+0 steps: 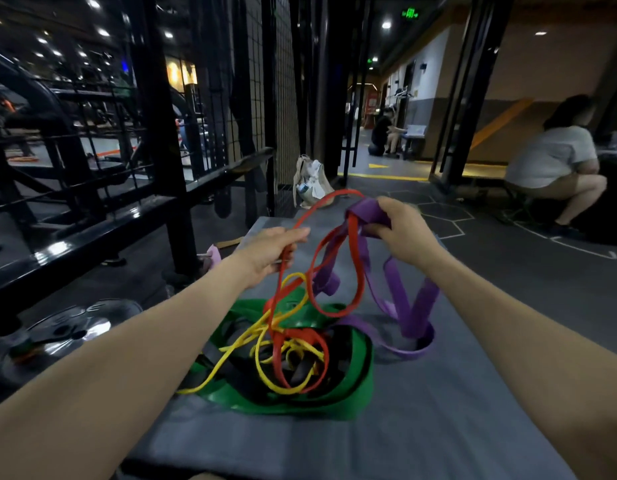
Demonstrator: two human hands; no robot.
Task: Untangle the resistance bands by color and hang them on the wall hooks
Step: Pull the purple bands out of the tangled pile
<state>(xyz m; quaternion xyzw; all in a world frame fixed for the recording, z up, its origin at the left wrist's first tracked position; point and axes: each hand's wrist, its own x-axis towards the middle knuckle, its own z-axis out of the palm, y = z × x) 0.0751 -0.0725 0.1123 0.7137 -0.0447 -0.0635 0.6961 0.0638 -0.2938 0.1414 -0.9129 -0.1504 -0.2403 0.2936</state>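
A tangle of resistance bands lies on a grey mat [438, 427] in front of me. The wide green band [364, 386] rings the pile, with black bands [251, 386] under it. A thin yellow band [237, 344] and a red band [360, 271] weave through the heap. My left hand [269, 254] is shut on a raised loop of the red band. My right hand [400, 230] is shut on the purple band [412, 306], lifting it above the mat; its lower loops still rest in the pile.
A black steel rack [168, 188] and a wire mesh panel [282, 98] stand to the left. A weight plate [68, 327] lies on the floor at left. A beige bag [310, 181] leans beyond the mat. A person [556, 161] crouches at right; others sit far back.
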